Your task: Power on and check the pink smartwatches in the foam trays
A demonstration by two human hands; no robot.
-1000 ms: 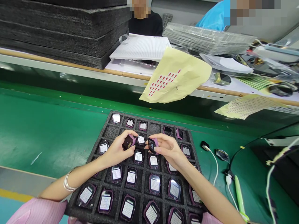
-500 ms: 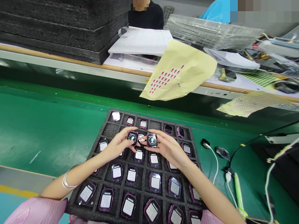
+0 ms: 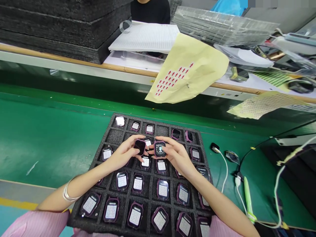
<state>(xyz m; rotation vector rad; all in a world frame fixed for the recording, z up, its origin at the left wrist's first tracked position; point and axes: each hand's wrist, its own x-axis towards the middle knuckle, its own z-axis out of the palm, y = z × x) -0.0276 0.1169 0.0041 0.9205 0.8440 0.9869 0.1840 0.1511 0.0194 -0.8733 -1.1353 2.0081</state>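
Note:
My left hand (image 3: 128, 152) grips a purple-framed smartwatch body (image 3: 140, 146) whose screen is dark, the thumb at its lower edge. Close beside it, my right hand (image 3: 174, 154) is closed on a second smartwatch body (image 3: 159, 148) with a lit clock face, its thumb at the screen's right side. Both hands are held above a black foam tray (image 3: 154, 203) divided into square compartments. Many of these hold similar purple watches, such as a watch with a white table-like screen (image 3: 137, 183). My forearms and hands hide some of the compartments.
A green work surface (image 3: 49, 138) lies under the tray. To the right are a white cable with a black puck (image 3: 214, 147) and a light green stick (image 3: 248, 196). Stacked black foam (image 3: 49, 29) and a yellow sheet (image 3: 187, 72) sit on the shelf; a person (image 3: 150, 11) is behind it.
The left watch's screen has gone from a lit clock face to dark. My right thumb has moved onto the other watch's screen edge. The whole view has shifted slightly.

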